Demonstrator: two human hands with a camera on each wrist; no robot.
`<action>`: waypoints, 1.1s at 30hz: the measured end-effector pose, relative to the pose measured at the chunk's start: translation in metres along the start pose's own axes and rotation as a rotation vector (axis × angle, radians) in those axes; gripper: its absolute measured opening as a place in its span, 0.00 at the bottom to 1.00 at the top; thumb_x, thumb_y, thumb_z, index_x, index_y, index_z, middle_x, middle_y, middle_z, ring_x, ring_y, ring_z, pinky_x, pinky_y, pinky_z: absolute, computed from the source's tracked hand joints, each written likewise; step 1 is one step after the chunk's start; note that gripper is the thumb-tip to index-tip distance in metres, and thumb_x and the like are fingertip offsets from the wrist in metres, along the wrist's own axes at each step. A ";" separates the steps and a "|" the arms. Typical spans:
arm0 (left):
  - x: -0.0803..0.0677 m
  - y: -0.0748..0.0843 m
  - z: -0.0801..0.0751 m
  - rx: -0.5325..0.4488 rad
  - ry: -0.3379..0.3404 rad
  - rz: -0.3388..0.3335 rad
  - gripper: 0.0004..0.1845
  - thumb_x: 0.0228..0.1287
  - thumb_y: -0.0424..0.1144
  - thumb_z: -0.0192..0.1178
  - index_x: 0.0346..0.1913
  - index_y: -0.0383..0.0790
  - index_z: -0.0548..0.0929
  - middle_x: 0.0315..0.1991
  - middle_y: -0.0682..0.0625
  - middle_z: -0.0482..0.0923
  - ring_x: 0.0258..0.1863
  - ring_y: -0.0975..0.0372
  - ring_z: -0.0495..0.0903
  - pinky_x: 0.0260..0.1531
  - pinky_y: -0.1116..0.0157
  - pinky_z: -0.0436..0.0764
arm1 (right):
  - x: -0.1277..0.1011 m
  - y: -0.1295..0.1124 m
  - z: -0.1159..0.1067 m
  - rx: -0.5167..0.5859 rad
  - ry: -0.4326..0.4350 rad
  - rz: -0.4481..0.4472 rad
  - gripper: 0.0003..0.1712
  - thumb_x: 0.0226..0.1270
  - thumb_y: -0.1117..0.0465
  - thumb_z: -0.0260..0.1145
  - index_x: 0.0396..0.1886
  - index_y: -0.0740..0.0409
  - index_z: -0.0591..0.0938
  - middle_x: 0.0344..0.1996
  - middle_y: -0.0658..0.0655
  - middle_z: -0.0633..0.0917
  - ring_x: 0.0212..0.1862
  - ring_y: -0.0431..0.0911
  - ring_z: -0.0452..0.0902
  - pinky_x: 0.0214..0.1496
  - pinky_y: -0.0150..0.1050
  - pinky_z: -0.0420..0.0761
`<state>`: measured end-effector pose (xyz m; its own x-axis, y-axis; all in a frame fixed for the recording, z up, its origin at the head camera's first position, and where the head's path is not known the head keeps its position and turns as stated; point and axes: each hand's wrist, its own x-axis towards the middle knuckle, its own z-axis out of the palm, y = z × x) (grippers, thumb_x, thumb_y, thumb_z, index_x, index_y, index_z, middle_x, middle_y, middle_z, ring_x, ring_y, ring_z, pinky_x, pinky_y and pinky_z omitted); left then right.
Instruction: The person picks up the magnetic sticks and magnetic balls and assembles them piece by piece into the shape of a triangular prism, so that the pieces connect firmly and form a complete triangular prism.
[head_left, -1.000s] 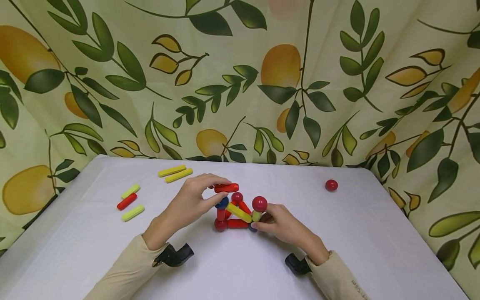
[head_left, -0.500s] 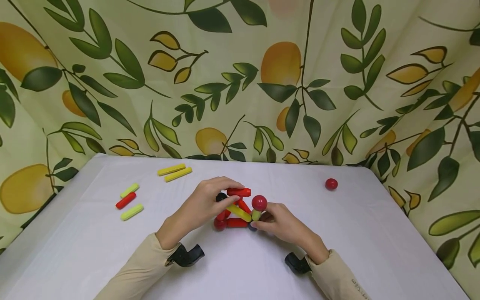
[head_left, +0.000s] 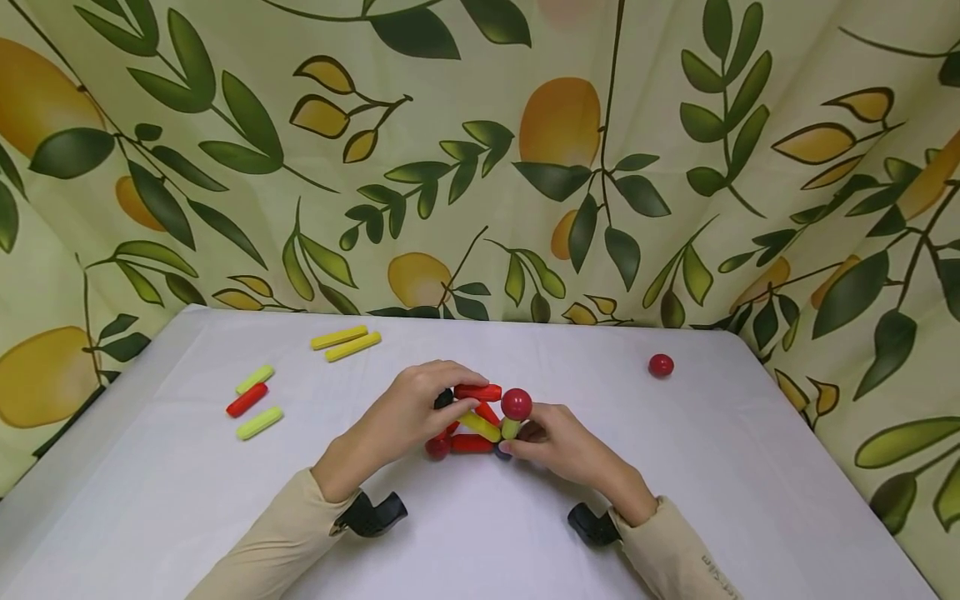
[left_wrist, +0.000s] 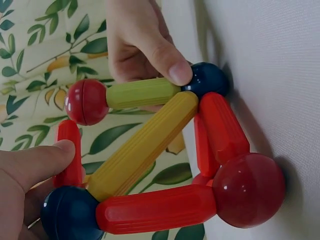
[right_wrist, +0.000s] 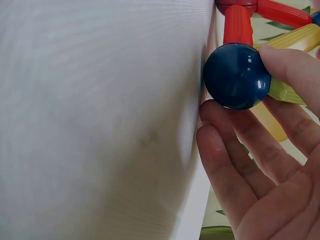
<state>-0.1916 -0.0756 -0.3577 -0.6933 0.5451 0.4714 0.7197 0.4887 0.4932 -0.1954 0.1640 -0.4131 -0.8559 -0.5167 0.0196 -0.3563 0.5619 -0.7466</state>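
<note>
A frame of magnetic rods and balls stands on the white table between both hands. My left hand (head_left: 405, 408) pinches a red magnetic rod (left_wrist: 68, 150) above it, between an upper blue ball (left_wrist: 70, 212) and an upper red ball (left_wrist: 86, 102). The rod's end is right at the red ball. My right hand (head_left: 570, 446) pinches the foot of an upright green rod (left_wrist: 142, 93) where it meets the lower blue ball (right_wrist: 235, 75). A yellow rod (left_wrist: 145, 145) slants between the blue balls. Red rods and a lower red ball (left_wrist: 249, 190) form the base.
Two yellow rods (head_left: 352, 347) lie at the back left. Nearer the left edge are two green rods (head_left: 259, 423) and a red rod (head_left: 247, 400). A loose red ball (head_left: 661, 365) sits at the back right of the table (head_left: 735, 467), with a patterned curtain (head_left: 465, 150) behind.
My left hand has moved right with the red rod, then slightly down, bringing it over the frame beside the upper red ball. My right hand has stayed at the lower blue ball.
</note>
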 end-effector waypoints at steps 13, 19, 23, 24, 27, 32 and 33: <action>-0.001 -0.003 -0.001 -0.011 -0.074 0.018 0.16 0.56 0.32 0.71 0.50 0.40 0.86 0.45 0.51 0.87 0.47 0.62 0.84 0.49 0.67 0.84 | -0.001 -0.001 -0.001 0.006 -0.003 -0.022 0.14 0.63 0.59 0.72 0.48 0.53 0.83 0.37 0.49 0.86 0.38 0.38 0.84 0.44 0.27 0.82; -0.002 -0.003 -0.001 -0.007 -0.082 0.018 0.16 0.56 0.32 0.72 0.49 0.40 0.87 0.45 0.51 0.87 0.46 0.62 0.84 0.49 0.67 0.84 | -0.001 -0.001 0.000 0.006 -0.003 -0.025 0.14 0.63 0.59 0.72 0.48 0.53 0.83 0.38 0.49 0.86 0.38 0.39 0.84 0.44 0.27 0.82; -0.002 -0.001 -0.004 0.011 -0.103 0.006 0.16 0.58 0.34 0.71 0.50 0.41 0.86 0.45 0.52 0.87 0.47 0.63 0.84 0.50 0.66 0.84 | -0.001 -0.001 0.001 0.003 -0.009 -0.029 0.16 0.62 0.58 0.73 0.49 0.54 0.83 0.38 0.49 0.86 0.38 0.39 0.84 0.45 0.28 0.83; -0.002 -0.001 -0.006 0.018 -0.110 -0.001 0.16 0.58 0.35 0.71 0.50 0.41 0.86 0.45 0.52 0.87 0.47 0.63 0.84 0.50 0.65 0.83 | -0.001 -0.001 0.001 0.001 -0.010 -0.030 0.17 0.62 0.57 0.73 0.49 0.54 0.83 0.38 0.49 0.86 0.38 0.39 0.84 0.45 0.29 0.83; -0.003 -0.001 -0.011 0.021 -0.124 -0.032 0.16 0.60 0.37 0.70 0.52 0.42 0.85 0.46 0.53 0.86 0.47 0.63 0.83 0.51 0.63 0.83 | -0.002 -0.002 0.001 -0.002 -0.015 -0.028 0.20 0.61 0.56 0.74 0.52 0.53 0.82 0.41 0.50 0.86 0.39 0.39 0.84 0.47 0.31 0.84; -0.004 -0.002 -0.020 -0.020 -0.099 -0.064 0.14 0.63 0.39 0.68 0.52 0.45 0.85 0.46 0.54 0.86 0.46 0.62 0.82 0.48 0.63 0.83 | -0.003 -0.002 -0.002 -0.018 -0.018 -0.004 0.22 0.62 0.57 0.73 0.55 0.53 0.80 0.43 0.50 0.86 0.41 0.40 0.82 0.47 0.32 0.83; -0.004 -0.002 -0.022 -0.023 -0.092 -0.066 0.14 0.64 0.39 0.67 0.52 0.45 0.85 0.46 0.54 0.86 0.46 0.61 0.82 0.48 0.63 0.83 | -0.003 -0.002 -0.003 -0.022 -0.017 0.006 0.22 0.62 0.57 0.73 0.55 0.54 0.80 0.42 0.50 0.85 0.41 0.40 0.82 0.47 0.32 0.83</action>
<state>-0.1913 -0.0940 -0.3447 -0.7320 0.5728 0.3688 0.6707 0.5105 0.5381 -0.1933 0.1664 -0.4097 -0.8517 -0.5240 0.0042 -0.3596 0.5786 -0.7321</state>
